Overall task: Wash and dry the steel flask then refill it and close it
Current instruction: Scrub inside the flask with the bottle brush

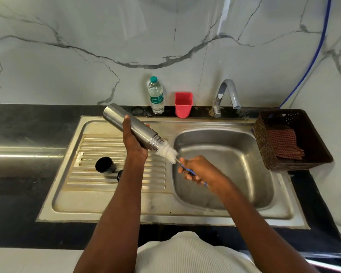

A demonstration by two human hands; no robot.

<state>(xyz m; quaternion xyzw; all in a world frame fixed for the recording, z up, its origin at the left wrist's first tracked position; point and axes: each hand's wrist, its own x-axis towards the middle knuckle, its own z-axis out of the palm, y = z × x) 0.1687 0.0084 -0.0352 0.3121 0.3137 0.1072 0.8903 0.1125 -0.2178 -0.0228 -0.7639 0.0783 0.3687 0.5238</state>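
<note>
A brushed silver steel flask (131,126) meets a white-bristled, blue-handled bottle brush (168,152) above a grey steel sink (224,164); nearby, a red plastic cup (183,105), green-capped clear bottle (156,95), brown woven basket (311,154) holding red checked cloth (283,143).

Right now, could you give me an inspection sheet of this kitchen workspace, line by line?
Surface: black countertop with a steel sink and ribbed drainboard; tap not running.
Job's things: steel flask tilted, mouth toward the basin; white bottle brush partly inside its mouth; flask cap on the drainboard, with a second dark piece beside it.
Clutter: plastic water bottle, red cup, brown basket holding a checked cloth.
Grips: left hand grips the flask; right hand holds the brush handle.
Cables: blue hose down the wall.
Surroundings: marble-patterned wall.
</note>
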